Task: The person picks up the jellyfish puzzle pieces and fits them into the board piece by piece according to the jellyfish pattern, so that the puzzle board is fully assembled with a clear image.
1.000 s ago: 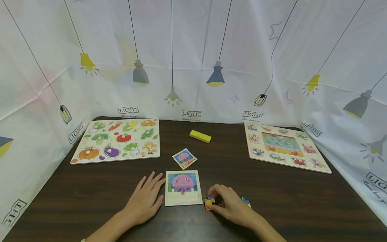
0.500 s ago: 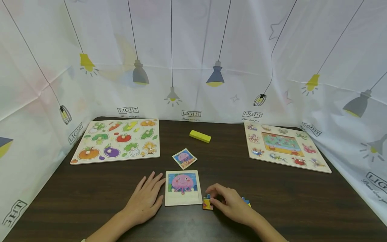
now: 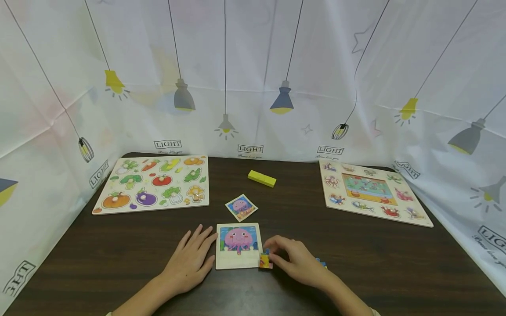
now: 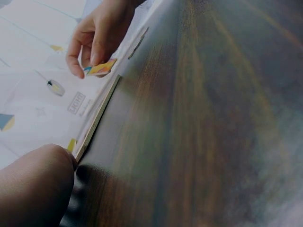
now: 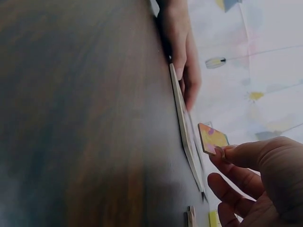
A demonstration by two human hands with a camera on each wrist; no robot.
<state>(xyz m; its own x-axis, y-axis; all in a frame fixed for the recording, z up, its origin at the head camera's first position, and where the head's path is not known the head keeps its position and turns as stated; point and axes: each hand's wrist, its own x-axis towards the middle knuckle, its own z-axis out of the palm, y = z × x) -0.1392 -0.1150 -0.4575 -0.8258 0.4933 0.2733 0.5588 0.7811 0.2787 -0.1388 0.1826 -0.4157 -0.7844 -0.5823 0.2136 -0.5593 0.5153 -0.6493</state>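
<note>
A wooden jigsaw tray lies in front of me, its upper part filled with a pink jellyfish picture and its lower strip bare wood. Flat on the table, my left hand has its fingers spread, fingertips right at the tray's left edge. Between thumb and fingers my right hand pinches a yellow and orange jigsaw piece, which overlaps the tray's lower right corner. The right wrist view shows this piece raised above the table and tilted. Another blue jigsaw piece is mostly hidden behind the right hand.
Beyond the tray lies a small jellyfish card, with a yellow block farther back. A vegetable knob-puzzle board rests at back left, a sea-animal board at back right. A lamp-print cloth hangs behind the table.
My right hand has moved left with the jigsaw piece, from beside the tray to its lower right corner. The left hand stays in place.
</note>
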